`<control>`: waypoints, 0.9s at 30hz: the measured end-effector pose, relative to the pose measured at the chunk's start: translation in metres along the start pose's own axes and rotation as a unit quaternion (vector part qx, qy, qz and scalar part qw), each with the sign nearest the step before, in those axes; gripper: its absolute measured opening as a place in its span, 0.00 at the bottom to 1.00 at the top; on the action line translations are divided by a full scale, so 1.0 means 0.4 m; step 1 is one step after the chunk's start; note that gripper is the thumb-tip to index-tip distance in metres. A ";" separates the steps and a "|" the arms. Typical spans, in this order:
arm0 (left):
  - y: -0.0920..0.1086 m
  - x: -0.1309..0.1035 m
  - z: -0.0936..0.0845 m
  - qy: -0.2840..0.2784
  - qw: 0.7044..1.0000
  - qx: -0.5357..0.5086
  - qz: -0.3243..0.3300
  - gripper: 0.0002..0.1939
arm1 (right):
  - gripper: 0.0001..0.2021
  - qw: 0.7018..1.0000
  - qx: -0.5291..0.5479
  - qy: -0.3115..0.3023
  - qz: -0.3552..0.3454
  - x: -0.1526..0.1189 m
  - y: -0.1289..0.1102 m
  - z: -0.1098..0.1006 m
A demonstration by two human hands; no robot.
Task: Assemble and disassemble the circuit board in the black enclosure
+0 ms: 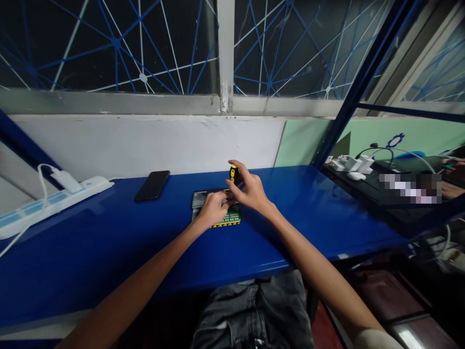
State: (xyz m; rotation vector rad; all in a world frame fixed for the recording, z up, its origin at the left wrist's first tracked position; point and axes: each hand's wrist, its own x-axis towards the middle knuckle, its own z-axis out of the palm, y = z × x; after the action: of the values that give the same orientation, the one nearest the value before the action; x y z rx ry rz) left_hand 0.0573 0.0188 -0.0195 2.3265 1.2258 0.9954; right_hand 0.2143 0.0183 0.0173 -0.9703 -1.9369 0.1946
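My right hand (pixel 250 188) is closed round a black-and-yellow screwdriver (pixel 234 173), held upright with its handle on top. Its lower end is hidden behind my fingers. My left hand (pixel 215 207) has its fingers bent together just below, near the screwdriver's lower end; what they pinch, if anything, is hidden. Beneath both hands lies a green panel (pixel 232 214) with rows of small pale pieces and a notched yellow front edge. Against it is a dark grey case or lid (pixel 199 198), partly covered by my left hand.
A black phone (pixel 152 185) lies to the left on the blue table (pixel 145 252). Farther left is a white power strip (pixel 54 201) with a plugged-in charger and cable. At right, a blue frame post (pixel 341 116) stands before another bench with chargers (pixel 354 165) and a person's hand.
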 end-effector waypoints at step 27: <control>-0.010 0.001 -0.030 -0.030 0.998 0.018 0.055 0.11 | 0.26 0.999 0.019 0.019 0.025 0.004 0.016 -0.004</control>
State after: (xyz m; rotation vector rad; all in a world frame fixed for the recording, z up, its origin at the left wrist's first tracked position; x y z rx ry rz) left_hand 0.0467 0.0211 -0.0131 2.4552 1.1121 0.9384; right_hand 0.2188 0.0234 0.0161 -0.9916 -1.8682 0.2402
